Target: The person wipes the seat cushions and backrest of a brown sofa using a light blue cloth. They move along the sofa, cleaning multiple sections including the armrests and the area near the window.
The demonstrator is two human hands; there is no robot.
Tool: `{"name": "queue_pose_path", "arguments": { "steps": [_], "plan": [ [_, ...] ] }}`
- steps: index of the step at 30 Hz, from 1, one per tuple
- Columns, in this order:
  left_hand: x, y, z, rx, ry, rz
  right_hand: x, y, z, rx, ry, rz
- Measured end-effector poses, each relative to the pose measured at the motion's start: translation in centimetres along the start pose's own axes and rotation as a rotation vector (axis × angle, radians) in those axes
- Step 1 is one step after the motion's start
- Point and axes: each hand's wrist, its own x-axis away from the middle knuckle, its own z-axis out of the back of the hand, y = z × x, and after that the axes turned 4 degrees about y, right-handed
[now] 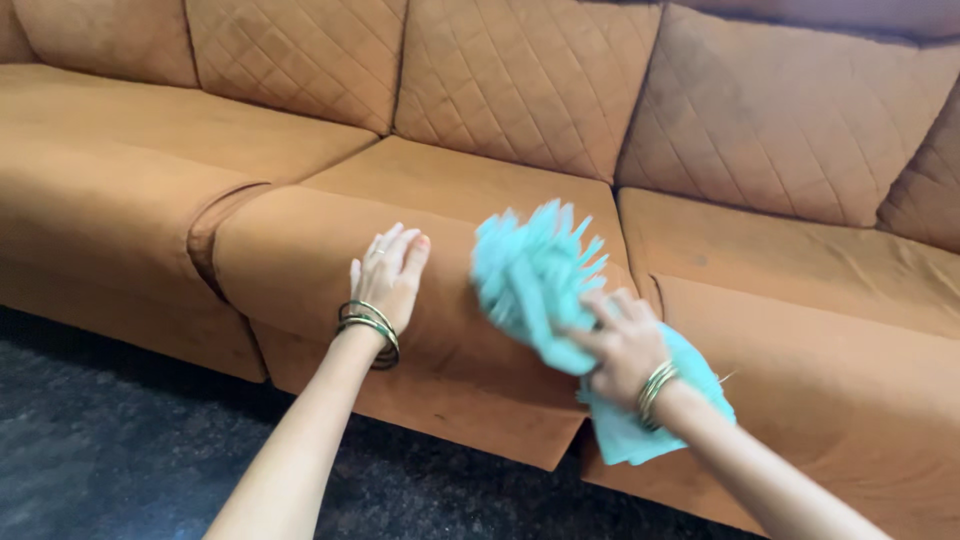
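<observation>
We see the left hand [388, 275] flat & open on the sofa [300, 250] seat front. The right hand [625, 345] grips the teal duster [535, 275], blurred, at the seat edge.

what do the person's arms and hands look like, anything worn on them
Both arms are bare, with no sleeves in view. The left hand has a stack of thin gold bangles at the wrist and a thin ring on one finger. The right hand also wears gold bangles at its wrist. The nails on the left hand look painted pinkish.
</observation>
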Motion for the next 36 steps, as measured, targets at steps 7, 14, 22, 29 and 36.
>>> {"name": "queue_pose_path", "arguments": {
  "steps": [7,14,22,29,36],
  "plan": [
    [1.2,1.6,0.3,0.046,0.003,0.028,3.1,-5.9,-1.9,0.13,-0.279,0.757],
    [1.0,2.6,0.5,0.024,-0.103,-0.067,-1.2,-5.6,5.8,-0.285,-0.26,0.363],
    [2.3,3.1,-2.3,-0.372,-0.196,-0.351,-7.4,8.2,5.9,0.427,-0.519,-0.642],
    [1.8,4.0,-1.4,-0.346,-0.163,-0.285,-6.9,14.1,5.4,0.15,-1.074,-0.348],
    [1.5,9.3,-4.0,-0.267,-0.207,-0.243,-4.6,24.1,17.0,-0.601,-0.894,-0.238]
  ]
}}
